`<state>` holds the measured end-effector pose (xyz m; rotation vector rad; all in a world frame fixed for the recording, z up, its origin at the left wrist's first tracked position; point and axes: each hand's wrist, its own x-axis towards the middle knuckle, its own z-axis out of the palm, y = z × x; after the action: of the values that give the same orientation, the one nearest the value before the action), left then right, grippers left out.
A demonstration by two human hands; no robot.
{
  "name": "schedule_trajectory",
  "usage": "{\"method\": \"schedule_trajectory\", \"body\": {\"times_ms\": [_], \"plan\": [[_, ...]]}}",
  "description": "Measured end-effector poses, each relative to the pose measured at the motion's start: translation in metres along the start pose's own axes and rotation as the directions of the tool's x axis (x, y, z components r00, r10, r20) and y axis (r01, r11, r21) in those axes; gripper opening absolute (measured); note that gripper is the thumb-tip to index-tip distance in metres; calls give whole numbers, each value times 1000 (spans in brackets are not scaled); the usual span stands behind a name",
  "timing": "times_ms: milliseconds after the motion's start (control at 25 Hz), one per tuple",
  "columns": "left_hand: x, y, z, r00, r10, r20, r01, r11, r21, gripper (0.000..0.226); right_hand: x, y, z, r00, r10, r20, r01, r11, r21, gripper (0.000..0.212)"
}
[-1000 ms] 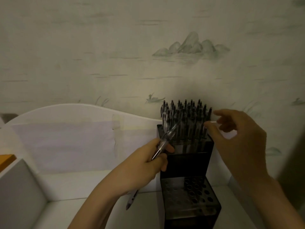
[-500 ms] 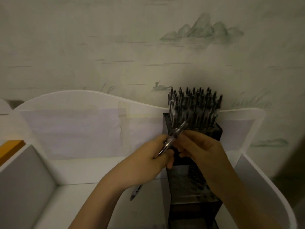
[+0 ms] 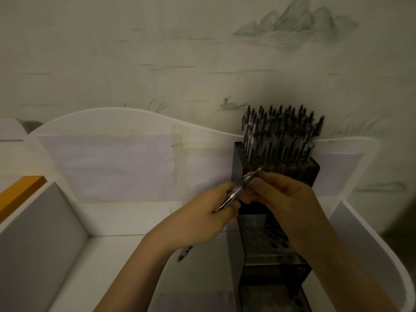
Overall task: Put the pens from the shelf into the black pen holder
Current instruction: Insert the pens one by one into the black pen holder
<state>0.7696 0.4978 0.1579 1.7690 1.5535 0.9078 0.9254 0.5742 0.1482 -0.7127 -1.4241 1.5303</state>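
Back tier of tall black perforated pen holder (image 3: pixel 279 235) packed, front holes empty; both hands (image 3: pixel 207 219) (image 3: pixel 290 199) pinching slim clear pen (image 3: pixel 240 188) just before it.

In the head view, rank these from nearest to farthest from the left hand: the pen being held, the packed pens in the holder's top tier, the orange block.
1. pen being held: gripped in the left hand.
2. packed pens: up and to the right, in the black pen holder.
3. orange block: far left edge.
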Motion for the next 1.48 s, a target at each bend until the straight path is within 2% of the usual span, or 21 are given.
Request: {"method": "schedule_trajectory", "body": {"times_ms": [160, 320, 480, 640, 800, 960, 1120, 1200, 1320, 1400, 1480], "plan": [[0, 3, -7, 1000, -25, 0, 25, 999, -38, 19, 3, -7, -9, 982, -71, -176, 80, 996, 45, 17], [-1, -3, -12, 997, -46, -54, 47, 999, 6, 20, -3, -20, -22, 901, -314, -300, 267, 945, -187, 7], [0, -17, -10, 994, -52, -95, 65, 988, 141, 17, -8, -7, -18, 878, -451, -159, 307, 787, -535, 6], [0, -19, -12, 995, -46, -91, 60, 985, 162, 16, -4, 20, -14, 850, -526, -29, 384, 657, -649, 15], [1, -22, -12, 994, -51, -98, 65, 987, 146, 16, 1, 35, -13, 852, -524, -16, 373, 627, -684, 17], [2, -24, -10, 993, -58, -104, 71, 989, 127, 15, 3, 50, -12, 918, -396, 10, 283, 637, -716, 15], [2, -24, -7, 993, -51, -106, 63, 991, 119, 13, 2, 59, -12, 929, -370, -13, 246, 644, -725, 20], [2, -24, -5, 994, -43, -99, 55, 991, 119, 13, -3, 55, -13, 920, -390, -33, 249, 649, -718, 26], [2, -24, 0, 996, -28, -82, 39, 990, 133, 11, -16, 46, -11, 852, -523, -25, 350, 605, -715, 30], [3, -24, 4, 998, -14, -58, 23, 987, 157, 9, -24, 40, -4, 847, -531, 7, 419, 660, -624, 31], [4, -22, 10, 1000, 8, -27, -3, 985, 174, 7, -26, 34, 4, 897, -442, -10, 386, 795, -469, 21]]}}
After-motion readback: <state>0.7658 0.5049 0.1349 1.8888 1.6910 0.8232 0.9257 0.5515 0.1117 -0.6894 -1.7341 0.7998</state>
